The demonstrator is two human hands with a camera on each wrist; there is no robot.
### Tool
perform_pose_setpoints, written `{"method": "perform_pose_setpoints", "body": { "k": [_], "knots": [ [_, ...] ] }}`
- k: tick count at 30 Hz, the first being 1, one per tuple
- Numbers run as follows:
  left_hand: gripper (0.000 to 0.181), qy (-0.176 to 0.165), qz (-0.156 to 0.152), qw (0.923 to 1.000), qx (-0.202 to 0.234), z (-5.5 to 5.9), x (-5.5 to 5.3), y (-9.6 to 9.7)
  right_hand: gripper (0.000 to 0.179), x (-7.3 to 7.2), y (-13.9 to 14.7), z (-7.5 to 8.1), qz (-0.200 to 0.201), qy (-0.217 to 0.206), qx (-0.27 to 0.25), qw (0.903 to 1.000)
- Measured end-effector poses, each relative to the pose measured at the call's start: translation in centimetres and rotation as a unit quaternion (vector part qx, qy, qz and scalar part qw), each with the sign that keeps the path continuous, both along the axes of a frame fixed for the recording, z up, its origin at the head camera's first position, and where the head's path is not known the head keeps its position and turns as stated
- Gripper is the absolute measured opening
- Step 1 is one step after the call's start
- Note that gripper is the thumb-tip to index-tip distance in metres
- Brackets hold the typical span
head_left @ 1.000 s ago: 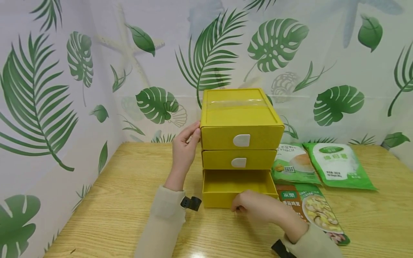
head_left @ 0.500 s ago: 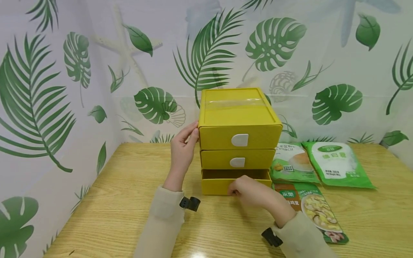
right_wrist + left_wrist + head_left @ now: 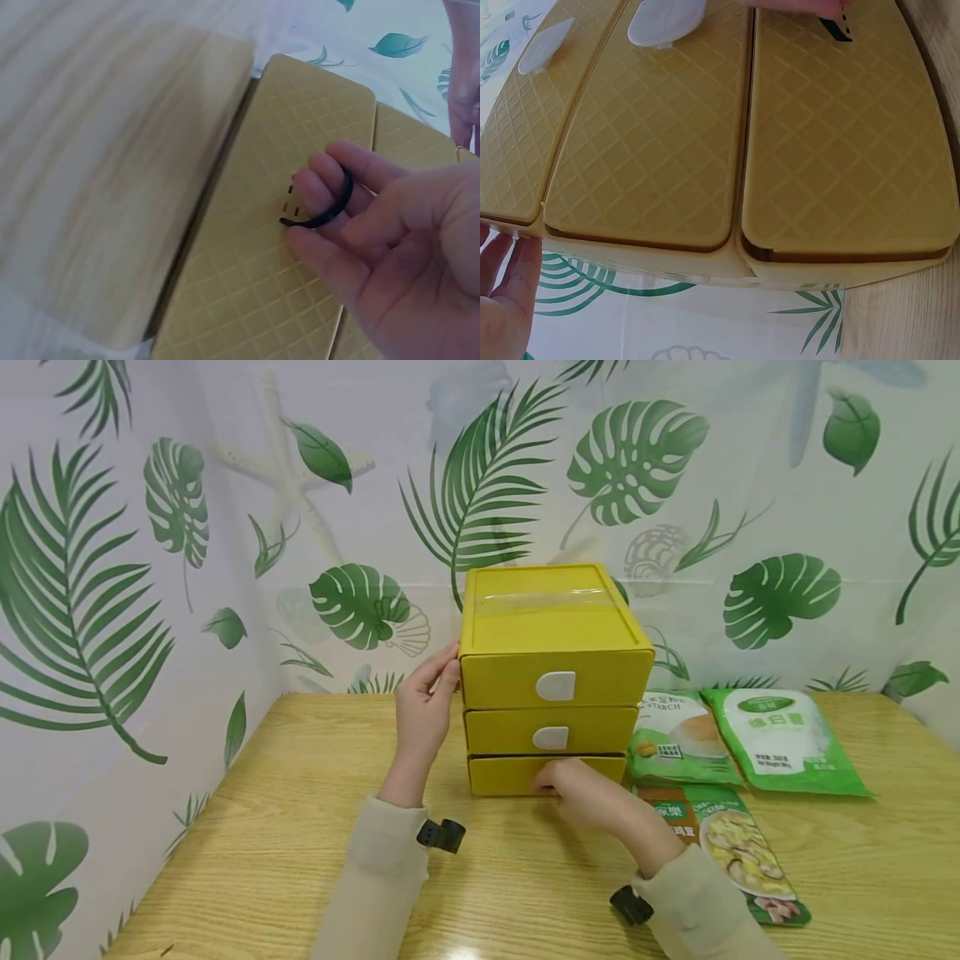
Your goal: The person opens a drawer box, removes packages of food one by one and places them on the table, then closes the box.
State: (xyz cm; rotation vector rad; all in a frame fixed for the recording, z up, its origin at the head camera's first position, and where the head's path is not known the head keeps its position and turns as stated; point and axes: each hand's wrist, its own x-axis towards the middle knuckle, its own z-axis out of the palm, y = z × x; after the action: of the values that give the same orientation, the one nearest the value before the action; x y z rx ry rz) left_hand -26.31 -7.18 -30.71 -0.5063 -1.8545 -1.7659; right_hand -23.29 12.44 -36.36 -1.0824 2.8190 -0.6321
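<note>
A yellow three-drawer cabinet [image 3: 555,627] stands on the table, clear tape across its top. White half-round tabs mark the upper drawer [image 3: 487,681] and middle drawer [image 3: 498,731]. The bottom drawer [image 3: 498,777] sits nearly flush, a thin dark gap above its front. My right hand [image 3: 588,793] is at that drawer, fingers curled round its black loop handle [image 3: 341,202]. The handle's end also shows in the left wrist view, beneath the right fingertips [image 3: 825,7]. My left hand [image 3: 423,714] rests its fingers against the cabinet's left side, near the top drawer.
Right of the cabinet lie a green starch bag [image 3: 686,739] and a green-and-white bag [image 3: 787,743]. A brown-and-green food packet [image 3: 742,852] lies nearer, beside the right forearm. Leaf-print sheeting [image 3: 375,485] stands behind the wooden table [image 3: 300,827].
The bottom drawer has slid back into the cabinet, from well pulled out to almost level with the others. My right hand has moved inward with it; the left hand has stayed at the cabinet's side.
</note>
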Motion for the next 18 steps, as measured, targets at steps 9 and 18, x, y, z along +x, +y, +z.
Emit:
{"method": "perform_pose_setpoints", "body": {
  "k": [9, 18],
  "knots": [
    [0.029, 0.02, 0.009, 0.9998, -0.004, -1.7, -1.7, -0.3, 0.031, -0.3, 0.1, -0.4, -0.008, -0.006, 0.005, 0.9999],
    [0.029, 0.012, 0.015, 0.9998, -0.008, -2.0, -1.5, -0.3, 0.023, -0.3, 0.2, -1.0, 0.009, 0.005, 0.0, 0.9999]
  ]
}}
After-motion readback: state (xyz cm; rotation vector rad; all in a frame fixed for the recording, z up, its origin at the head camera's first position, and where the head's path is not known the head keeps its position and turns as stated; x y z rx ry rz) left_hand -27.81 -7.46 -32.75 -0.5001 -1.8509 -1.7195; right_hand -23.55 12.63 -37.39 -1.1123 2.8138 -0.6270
